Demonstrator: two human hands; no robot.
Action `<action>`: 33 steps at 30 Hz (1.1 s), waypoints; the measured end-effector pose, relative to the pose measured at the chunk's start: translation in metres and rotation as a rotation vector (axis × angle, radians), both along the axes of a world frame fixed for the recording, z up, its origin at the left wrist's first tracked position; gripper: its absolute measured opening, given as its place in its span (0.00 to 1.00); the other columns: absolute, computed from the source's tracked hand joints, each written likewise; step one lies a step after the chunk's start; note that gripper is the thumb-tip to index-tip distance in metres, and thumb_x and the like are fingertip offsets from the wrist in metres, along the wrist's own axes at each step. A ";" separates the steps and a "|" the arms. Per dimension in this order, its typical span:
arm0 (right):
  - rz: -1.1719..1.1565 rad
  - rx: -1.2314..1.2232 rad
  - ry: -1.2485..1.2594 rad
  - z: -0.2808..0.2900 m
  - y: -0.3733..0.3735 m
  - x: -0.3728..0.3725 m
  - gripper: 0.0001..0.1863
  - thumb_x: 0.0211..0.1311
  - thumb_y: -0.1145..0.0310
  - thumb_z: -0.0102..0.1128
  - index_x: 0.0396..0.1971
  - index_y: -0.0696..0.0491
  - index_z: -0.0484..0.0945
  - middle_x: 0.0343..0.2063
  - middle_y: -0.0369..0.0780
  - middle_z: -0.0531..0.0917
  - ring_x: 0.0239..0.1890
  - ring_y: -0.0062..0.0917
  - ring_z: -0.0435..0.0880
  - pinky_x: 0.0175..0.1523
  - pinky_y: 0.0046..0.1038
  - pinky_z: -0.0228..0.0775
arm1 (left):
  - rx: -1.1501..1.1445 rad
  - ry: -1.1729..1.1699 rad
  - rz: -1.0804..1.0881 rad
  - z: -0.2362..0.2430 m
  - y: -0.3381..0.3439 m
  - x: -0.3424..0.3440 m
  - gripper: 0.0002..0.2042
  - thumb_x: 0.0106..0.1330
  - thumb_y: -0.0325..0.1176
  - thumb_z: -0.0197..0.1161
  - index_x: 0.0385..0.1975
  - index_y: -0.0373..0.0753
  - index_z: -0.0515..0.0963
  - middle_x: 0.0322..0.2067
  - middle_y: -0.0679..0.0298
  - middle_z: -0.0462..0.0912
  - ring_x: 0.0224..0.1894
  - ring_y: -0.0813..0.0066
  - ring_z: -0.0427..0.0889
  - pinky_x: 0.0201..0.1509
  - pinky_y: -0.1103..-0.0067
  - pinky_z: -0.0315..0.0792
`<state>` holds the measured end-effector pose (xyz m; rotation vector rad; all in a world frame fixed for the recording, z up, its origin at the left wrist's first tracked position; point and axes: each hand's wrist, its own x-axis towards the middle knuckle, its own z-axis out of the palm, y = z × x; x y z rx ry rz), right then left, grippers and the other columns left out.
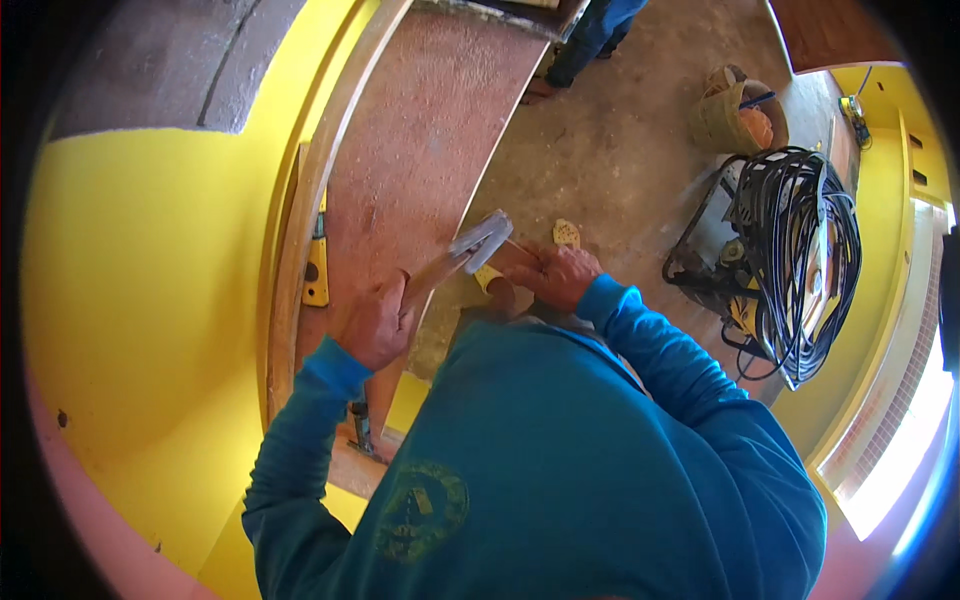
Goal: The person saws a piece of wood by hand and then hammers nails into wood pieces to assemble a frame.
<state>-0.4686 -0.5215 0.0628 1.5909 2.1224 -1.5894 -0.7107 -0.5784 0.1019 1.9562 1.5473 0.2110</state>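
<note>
Standing beside the yellow wall [150,250], the person leans toward a curved wooden door frame [310,200] with a yellow level [316,262] resting against it. Moving right, the left hand [375,320] has its fingers clenched round the handle of a hammer [470,250], whose metal head is raised over the reddish door panel [420,130]. Just past it, the right hand [558,275] pinches something thin at the hammer's face, probably a nail; it is too small to be sure. This looks like the setting stage, before any full blow. The next move, I judge, calls for a light tap and fingers kept clear. Farther right, a black cable coil [800,250] lies on the floor.
</note>
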 end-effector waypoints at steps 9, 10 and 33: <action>0.000 0.077 -0.119 -0.012 0.014 0.016 0.20 0.47 0.52 0.46 0.35 0.52 0.72 0.29 0.44 0.76 0.34 0.35 0.74 0.39 0.30 0.63 | -0.168 -0.051 -0.014 -0.004 0.002 0.015 0.15 0.47 0.27 0.53 0.35 0.34 0.61 0.21 0.46 0.71 0.26 0.49 0.70 0.26 0.64 0.64; -0.136 0.097 0.046 -0.017 0.018 0.021 0.20 0.48 0.54 0.46 0.34 0.53 0.72 0.30 0.44 0.76 0.35 0.34 0.74 0.40 0.29 0.63 | -0.155 -0.064 0.006 -0.012 0.008 0.019 0.15 0.47 0.27 0.53 0.35 0.34 0.61 0.21 0.46 0.71 0.26 0.49 0.70 0.26 0.64 0.64; -0.263 0.133 0.251 -0.022 0.043 0.019 0.19 0.51 0.60 0.44 0.40 0.57 0.67 0.32 0.40 0.75 0.34 0.22 0.71 0.40 0.23 0.62 | 0.280 -0.513 0.335 -0.125 0.076 0.118 0.12 0.44 0.35 0.59 0.30 0.42 0.73 0.25 0.57 0.74 0.29 0.59 0.72 0.31 0.73 0.67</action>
